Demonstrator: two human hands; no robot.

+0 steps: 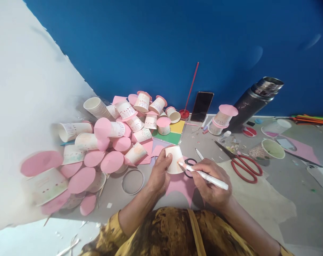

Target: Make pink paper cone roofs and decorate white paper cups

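My left hand (159,173) is wrapped round a white paper cup (174,159) held upside down over the table. My right hand (210,183) pinches a white marker pen (204,175), and its tip touches the cup's side. Under the cup lies a pink paper piece (181,185) with pointed edges. A black ring-shaped thing (190,167) sits just behind the pen tip.
A heap of decorated paper cups with pink round lids (110,142) fills the left. Red-handled scissors (243,165) lie to the right. A phone (202,106), a dark flask (253,99), a lidded cup (222,119), a clear ring (133,181) and coloured paper sheets (169,137) stand around.
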